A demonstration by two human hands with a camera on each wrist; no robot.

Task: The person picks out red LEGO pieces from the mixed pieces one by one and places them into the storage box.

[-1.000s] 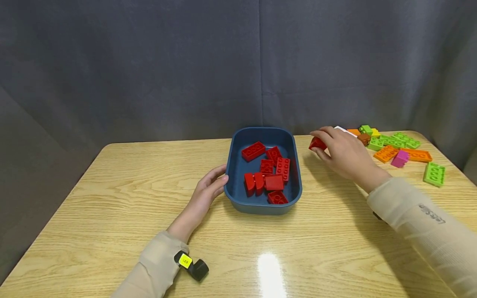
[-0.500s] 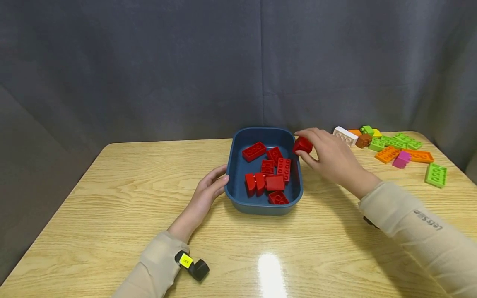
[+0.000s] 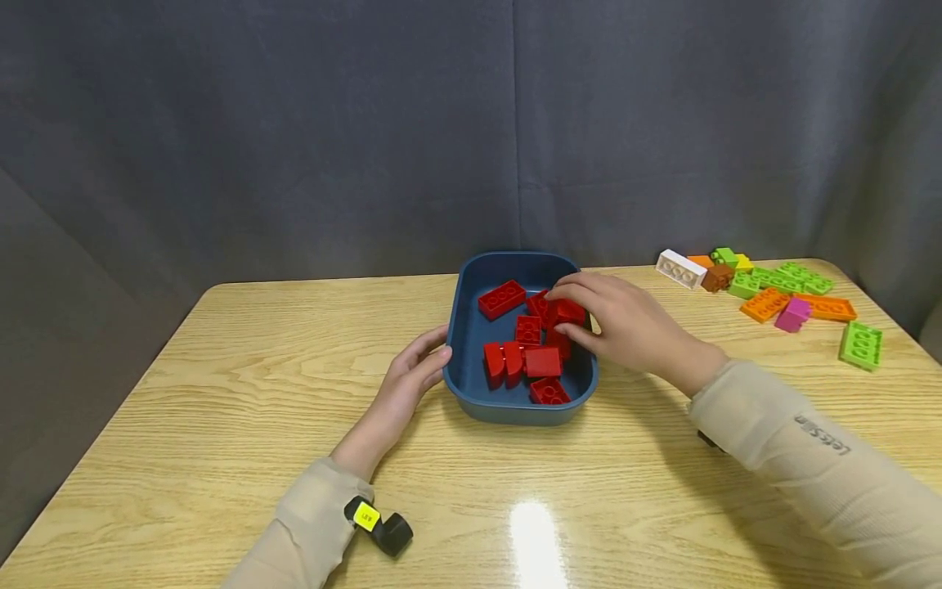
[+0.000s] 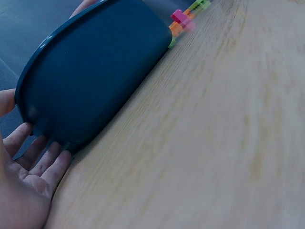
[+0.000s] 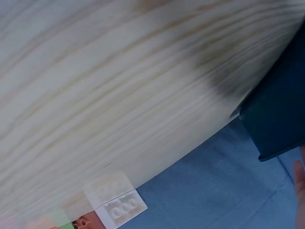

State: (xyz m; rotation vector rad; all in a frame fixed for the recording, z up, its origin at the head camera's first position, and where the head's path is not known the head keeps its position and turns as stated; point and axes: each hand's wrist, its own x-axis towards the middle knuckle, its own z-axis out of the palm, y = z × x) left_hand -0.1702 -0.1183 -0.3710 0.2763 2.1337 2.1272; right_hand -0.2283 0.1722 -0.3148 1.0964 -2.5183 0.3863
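In the head view a dark blue plastic bin stands on the wooden table with several red toy bricks inside. My right hand reaches over its right rim and pinches a red brick between thumb and fingers, above the other bricks. Part of that brick is hidden by the fingers. At the bin's left side my left hand rests with extended fingers against the outer wall, its thumb at the rim. The left wrist view shows those fingertips touching the blue wall.
Toward the table's back right lie a white brick, a brown brick, a magenta brick, orange plates and several lime green pieces. A grey curtain hangs behind the table.
My right hand has moved left from beside the white brick to inside the bin's right side, carrying the red brick. The left hand and the bin have stayed in place.
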